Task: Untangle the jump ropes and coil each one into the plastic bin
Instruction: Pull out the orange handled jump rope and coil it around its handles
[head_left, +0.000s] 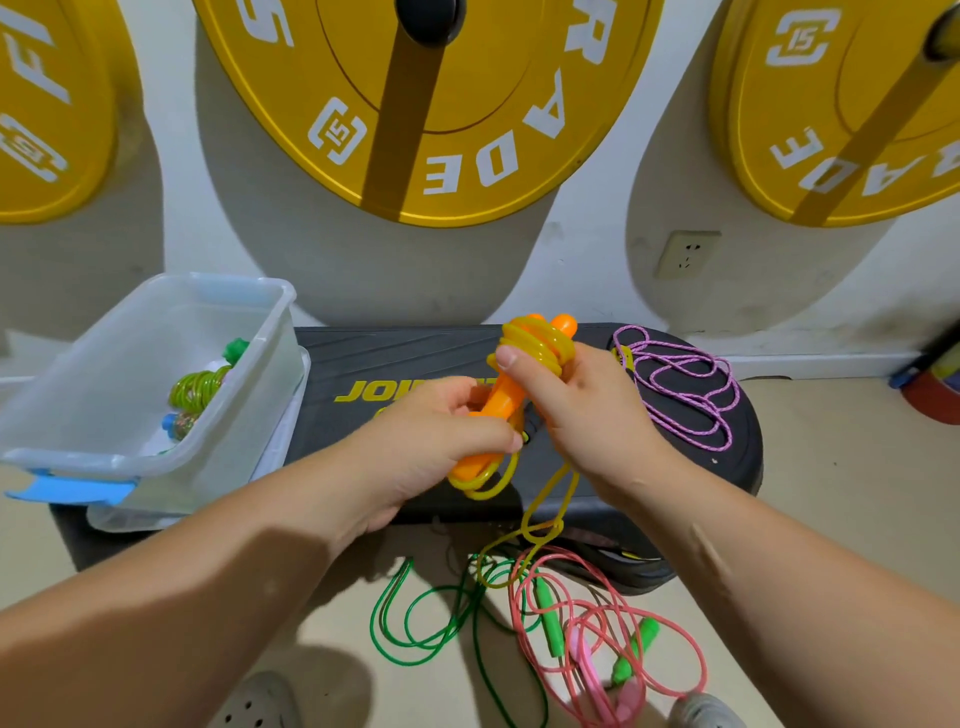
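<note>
The left hand (436, 431) is gripping the tilted orange handles (496, 400) low, the right hand (587, 410) pinching the yellow coil (537, 345) above; the plastic bin (78, 457) is lying left of the grip.

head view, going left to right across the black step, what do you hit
plastic bin → left hand → right hand → purple rope. I left out the yellow jump rope, because both hands grip it and it overlaps them.
</note>
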